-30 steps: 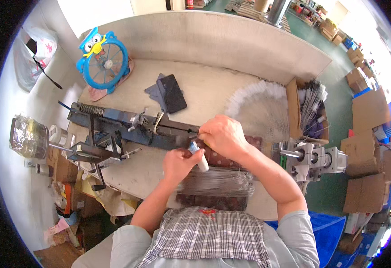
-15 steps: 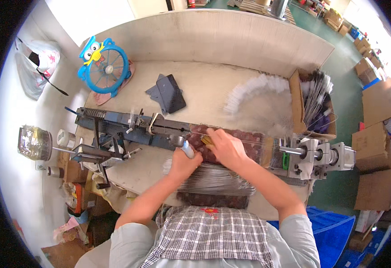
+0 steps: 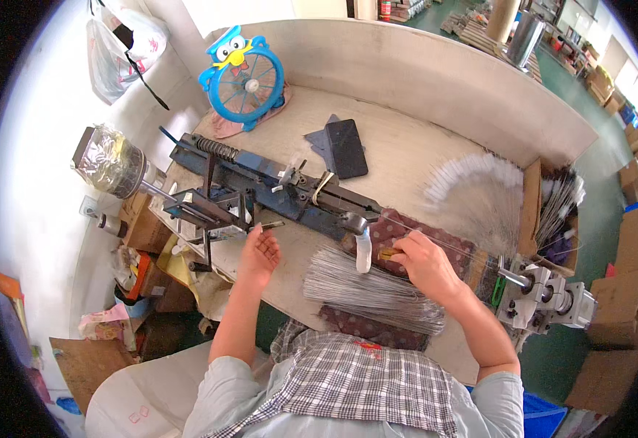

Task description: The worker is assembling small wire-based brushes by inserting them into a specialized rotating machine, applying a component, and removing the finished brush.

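My left hand (image 3: 260, 254) is raised beside the end of a small metal rod (image 3: 273, 225) on the machine's left-hand frame. Its palm shows and the fingers are loosely curled apart, with nothing seen in them. My right hand (image 3: 433, 269) pinches a small yellowish piece (image 3: 389, 253) over a dark red spotted cloth (image 3: 394, 226). Between the hands stands a lever with a pale grip (image 3: 363, 253), untouched. A thin wire (image 3: 443, 237) runs from the long dark blue bench machine (image 3: 260, 182) toward the motor unit (image 3: 548, 296). Below my right hand lies a thick bundle of thin metal wires (image 3: 366, 292).
A fan of white-tipped wires (image 3: 476, 190) lies at the back right, beside a cardboard box (image 3: 530, 208) of more wires. A black phone (image 3: 346, 148) rests on grey cloth. A blue cartoon fan (image 3: 246, 84) stands at the back left. A low wall (image 3: 435, 66) rims the table.
My left hand has let go of the lever's pale grip and moved left to the metal rod. My right hand still pinches the yellowish piece. The view has shifted and tilted.
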`<act>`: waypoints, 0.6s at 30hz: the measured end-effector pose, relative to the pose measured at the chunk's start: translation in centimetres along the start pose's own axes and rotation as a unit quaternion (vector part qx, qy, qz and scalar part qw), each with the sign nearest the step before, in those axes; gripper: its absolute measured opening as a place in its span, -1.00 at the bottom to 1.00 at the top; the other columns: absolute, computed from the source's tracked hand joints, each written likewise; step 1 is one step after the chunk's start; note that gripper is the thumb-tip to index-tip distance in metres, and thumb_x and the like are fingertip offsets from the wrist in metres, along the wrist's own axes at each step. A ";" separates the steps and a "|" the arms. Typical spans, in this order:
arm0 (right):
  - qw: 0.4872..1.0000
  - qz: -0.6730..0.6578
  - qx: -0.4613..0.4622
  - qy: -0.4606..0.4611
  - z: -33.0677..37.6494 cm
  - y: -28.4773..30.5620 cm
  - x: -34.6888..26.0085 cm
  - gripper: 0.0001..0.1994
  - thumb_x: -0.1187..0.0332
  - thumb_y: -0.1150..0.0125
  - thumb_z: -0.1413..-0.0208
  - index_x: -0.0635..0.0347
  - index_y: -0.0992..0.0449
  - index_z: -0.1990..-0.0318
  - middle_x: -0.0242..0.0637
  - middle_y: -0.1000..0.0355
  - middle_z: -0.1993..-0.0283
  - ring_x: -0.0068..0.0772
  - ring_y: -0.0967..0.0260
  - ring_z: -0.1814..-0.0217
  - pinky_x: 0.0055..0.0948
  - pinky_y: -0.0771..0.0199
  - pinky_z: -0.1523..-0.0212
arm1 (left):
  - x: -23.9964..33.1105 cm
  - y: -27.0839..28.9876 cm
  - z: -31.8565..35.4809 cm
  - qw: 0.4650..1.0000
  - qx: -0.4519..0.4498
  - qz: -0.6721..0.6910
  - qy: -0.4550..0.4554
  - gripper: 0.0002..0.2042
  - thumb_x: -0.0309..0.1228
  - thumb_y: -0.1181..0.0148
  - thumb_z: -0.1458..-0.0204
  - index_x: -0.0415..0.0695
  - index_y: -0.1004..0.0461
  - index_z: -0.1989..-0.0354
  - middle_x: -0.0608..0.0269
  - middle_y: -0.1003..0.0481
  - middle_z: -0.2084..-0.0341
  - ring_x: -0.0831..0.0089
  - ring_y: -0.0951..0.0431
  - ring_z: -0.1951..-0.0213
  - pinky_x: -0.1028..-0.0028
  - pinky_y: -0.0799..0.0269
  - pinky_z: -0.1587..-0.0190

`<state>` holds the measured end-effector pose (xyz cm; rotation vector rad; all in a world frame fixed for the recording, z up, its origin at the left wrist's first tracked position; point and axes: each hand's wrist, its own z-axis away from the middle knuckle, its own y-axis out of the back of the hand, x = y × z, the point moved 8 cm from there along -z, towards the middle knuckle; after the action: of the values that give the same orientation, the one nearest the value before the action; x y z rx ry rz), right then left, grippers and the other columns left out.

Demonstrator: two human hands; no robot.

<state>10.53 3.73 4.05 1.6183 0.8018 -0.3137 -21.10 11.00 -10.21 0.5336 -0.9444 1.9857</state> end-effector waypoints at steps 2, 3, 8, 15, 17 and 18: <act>1.000 0.003 -0.007 0.007 -0.2 0.0 -0.2 -0.85 0.45 -0.18 -0.01 0.29 -0.46 0.25 -0.13 -0.34 0.29 -0.06 -0.36 0.27 -0.23 -0.44 0.24 | 0.8 0.5 -0.4 1.000 -0.004 0.001 -0.022 -0.75 -0.13 -0.22 0.00 -0.05 -0.47 0.34 0.45 -0.42 0.57 0.54 -0.44 0.48 0.54 -0.38 0.41; 1.000 0.003 -0.011 0.013 -0.2 0.0 -0.4 -0.84 0.46 -0.17 -0.01 0.29 -0.46 0.24 -0.13 -0.34 0.28 -0.06 -0.37 0.26 -0.24 -0.44 0.24 | 0.7 0.7 -0.6 1.000 -0.005 0.004 -0.021 -0.75 -0.13 -0.22 0.00 -0.05 -0.47 0.34 0.45 -0.42 0.57 0.54 -0.44 0.48 0.54 -0.38 0.41; 0.999 -0.019 0.000 -0.031 0.4 1.8 -1.0 -0.82 0.52 -0.18 0.03 0.25 -0.46 0.22 -0.12 -0.36 0.26 -0.07 -0.39 0.21 -0.26 -0.45 0.24 | 0.5 0.7 -1.1 0.997 0.023 0.027 -0.067 -0.83 -0.27 -0.25 0.04 -0.08 -0.48 0.39 0.38 -0.45 0.58 0.57 -0.41 0.51 0.58 -0.33 0.42; 0.991 0.029 0.116 -0.056 0.3 7.6 0.3 -0.83 0.53 -0.18 0.05 0.23 -0.50 0.23 -0.15 -0.43 0.34 -0.08 -0.41 0.29 -0.31 -0.44 0.27 | -2.6 -9.6 5.9 0.967 -0.144 -0.089 -0.191 -0.90 -0.45 -0.20 0.03 -0.21 -0.50 0.49 0.30 -0.45 0.63 0.56 -0.40 0.55 0.58 -0.31 0.43; 0.981 -0.056 0.104 -0.153 1.0 7.7 2.6 -0.84 0.43 -0.18 0.00 0.27 -0.53 0.26 -0.13 -0.45 0.38 -0.13 -0.41 0.29 -0.34 -0.40 0.27 | -6.3 -15.6 8.9 0.966 -0.211 -0.098 -0.113 -0.92 -0.48 -0.16 0.01 -0.23 -0.50 0.44 0.25 -0.47 0.60 0.54 -0.42 0.53 0.55 -0.33 0.43; 0.980 -0.053 0.109 -0.156 1.3 7.9 2.8 -0.84 0.43 -0.18 0.00 0.27 -0.53 0.26 -0.13 -0.45 0.38 -0.13 -0.41 0.29 -0.34 -0.40 0.27 | -7.5 -17.8 9.7 0.961 -0.234 -0.116 -0.092 -0.93 -0.50 -0.14 0.00 -0.23 -0.50 0.41 0.23 -0.48 0.58 0.53 -0.43 0.52 0.53 -0.34 0.42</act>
<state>18.01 3.27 7.99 1.6768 0.6296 -0.7333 -1.94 5.82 -1.65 0.5350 -1.3528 1.4544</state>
